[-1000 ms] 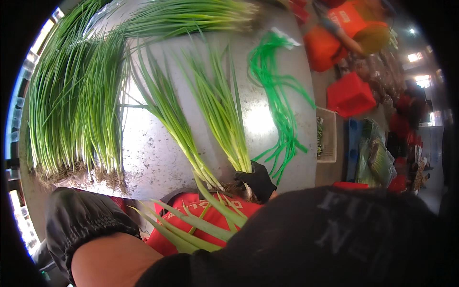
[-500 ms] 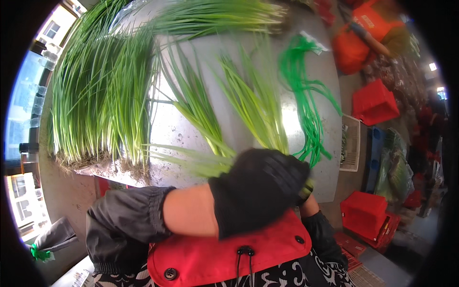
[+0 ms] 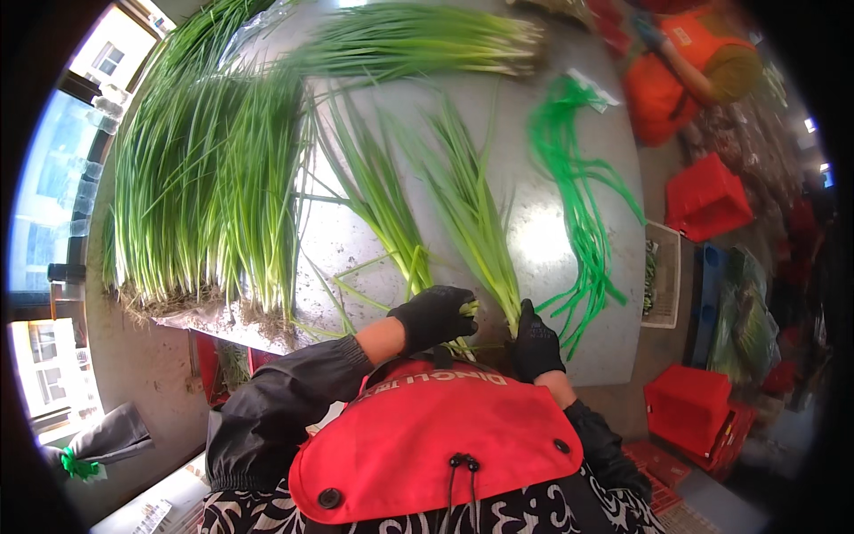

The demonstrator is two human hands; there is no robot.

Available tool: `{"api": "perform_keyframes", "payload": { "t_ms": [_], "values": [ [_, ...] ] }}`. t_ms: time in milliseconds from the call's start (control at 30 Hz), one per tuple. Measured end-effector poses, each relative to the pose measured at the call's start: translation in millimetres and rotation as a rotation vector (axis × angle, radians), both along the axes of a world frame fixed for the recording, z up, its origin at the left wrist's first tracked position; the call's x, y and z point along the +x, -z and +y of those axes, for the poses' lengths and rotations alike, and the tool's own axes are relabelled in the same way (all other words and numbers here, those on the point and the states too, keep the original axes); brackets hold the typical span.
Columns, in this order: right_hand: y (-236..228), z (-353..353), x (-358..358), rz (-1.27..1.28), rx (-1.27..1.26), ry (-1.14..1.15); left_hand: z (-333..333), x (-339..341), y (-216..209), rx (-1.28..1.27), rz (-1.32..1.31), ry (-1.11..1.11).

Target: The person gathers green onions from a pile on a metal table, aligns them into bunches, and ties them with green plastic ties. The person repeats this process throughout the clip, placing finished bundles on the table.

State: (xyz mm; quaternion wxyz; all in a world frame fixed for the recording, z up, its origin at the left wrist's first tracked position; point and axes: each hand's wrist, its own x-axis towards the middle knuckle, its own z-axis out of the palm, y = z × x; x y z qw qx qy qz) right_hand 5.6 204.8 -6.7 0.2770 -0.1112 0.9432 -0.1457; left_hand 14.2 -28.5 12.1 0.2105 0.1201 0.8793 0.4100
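Observation:
My left hand [image 3: 434, 319], in a black glove, is closed with short pale green ends of spring onion [image 3: 470, 308] showing at its fingertips. A small spread of spring onions [image 3: 378, 191] lies on the table just beyond it, white ends reaching under and past that hand. My black-gloved right hand [image 3: 536, 344] grips another small bunch of spring onions [image 3: 480, 236] near the white ends, its leaves stretching away across the table. Loose leaves [image 3: 342, 298] lie left of my left hand.
A thick pile of rooted spring onions [image 3: 205, 196] covers the table's left; another bunch [image 3: 418, 40] lies across the far side. Green ties [image 3: 583, 205] spread at the right. Red crates [image 3: 707, 198] and a pale crate [image 3: 663, 276] stand beyond the edge. A person in orange [image 3: 680, 76] is at far right.
My left hand has drawn back left from across my right hand, which now shows at the bunch's base. The blurred leaves by my left wrist are gone from there.

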Motion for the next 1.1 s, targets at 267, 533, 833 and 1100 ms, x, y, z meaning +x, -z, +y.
{"api": "perform_keyframes", "payload": {
  "t_ms": [267,533,833,1100],
  "values": [
    [40.1,16.6,1.5,0.062,-0.395,-0.153,-13.8,11.7,6.7,-0.127,-0.222,0.051],
    [17.5,-7.1,-17.3,-0.607,-0.783,0.441,-168.7,61.6,-60.2,-0.552,0.044,-0.061],
    [56.0,-72.3,11.1,0.153,-0.290,-0.109,-171.3,88.8,-69.4,-0.672,0.288,-0.276],
    [-8.6,-46.3,-41.6,-0.825,-0.934,0.365,-82.0,69.6,-21.1,-0.279,0.083,-0.312]
  ]
}}
